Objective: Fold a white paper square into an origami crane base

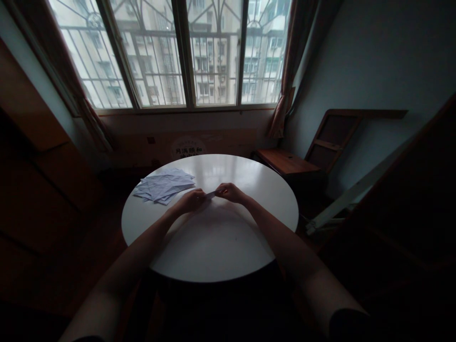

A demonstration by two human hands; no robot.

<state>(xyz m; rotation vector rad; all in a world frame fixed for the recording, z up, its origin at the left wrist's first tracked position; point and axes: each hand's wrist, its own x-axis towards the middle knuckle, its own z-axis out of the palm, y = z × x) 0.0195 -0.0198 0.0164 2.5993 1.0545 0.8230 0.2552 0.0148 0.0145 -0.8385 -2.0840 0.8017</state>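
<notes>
2 bare forearms (pixel 137 256) nearest. Left hand (pixel 192 199), right hand (pixel 231 191) clamped on small pale paper-like strip (pixel 210 195) between them, long axis 8-to-2 o'clock, over round white bench (pixel 213 251); creased pale paper sheets (pixel 164 185) at 10 o'clock.

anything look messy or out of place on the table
Yes, the paper pile at the left of the round white table: its sheets lie at mismatched angles, edges jutting out, and look creased. Nothing looks spilled. The held paper, between left hand and right hand, is too dim to judge.

free: white table (pixel 210 251), near middle, far right | blocked: far left, paper pile (pixel 166 184)
</notes>
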